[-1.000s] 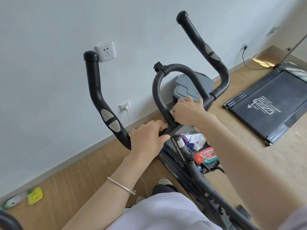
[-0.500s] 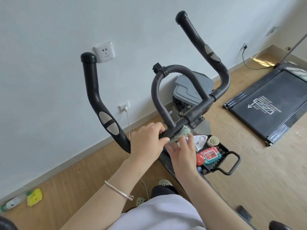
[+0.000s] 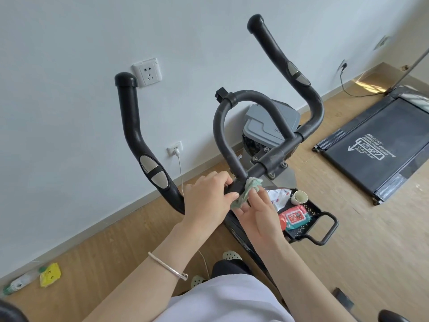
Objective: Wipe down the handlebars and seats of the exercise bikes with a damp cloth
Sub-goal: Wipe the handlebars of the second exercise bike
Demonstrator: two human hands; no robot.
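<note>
The black handlebars (image 3: pixel 234 126) of an exercise bike fill the middle of the view, with two long horns and a central loop. My left hand (image 3: pixel 207 198) grips the crossbar just left of the loop's base. A crumpled green cloth (image 3: pixel 249 190) is bunched under the bar beside that grip. My right hand (image 3: pixel 257 212) holds the cloth from below and presses it against the bar. The bike's seat is out of view.
A black basket (image 3: pixel 323 219) hangs below the bar with a red wipes pack (image 3: pixel 294 216) and a small cup (image 3: pixel 299 197). A folded treadmill (image 3: pixel 376 149) lies on the wooden floor at right. The white wall with sockets (image 3: pixel 147 72) stands close behind.
My right hand dropped from the top of the crossbar to its underside with the cloth. The left hand kept its grip.
</note>
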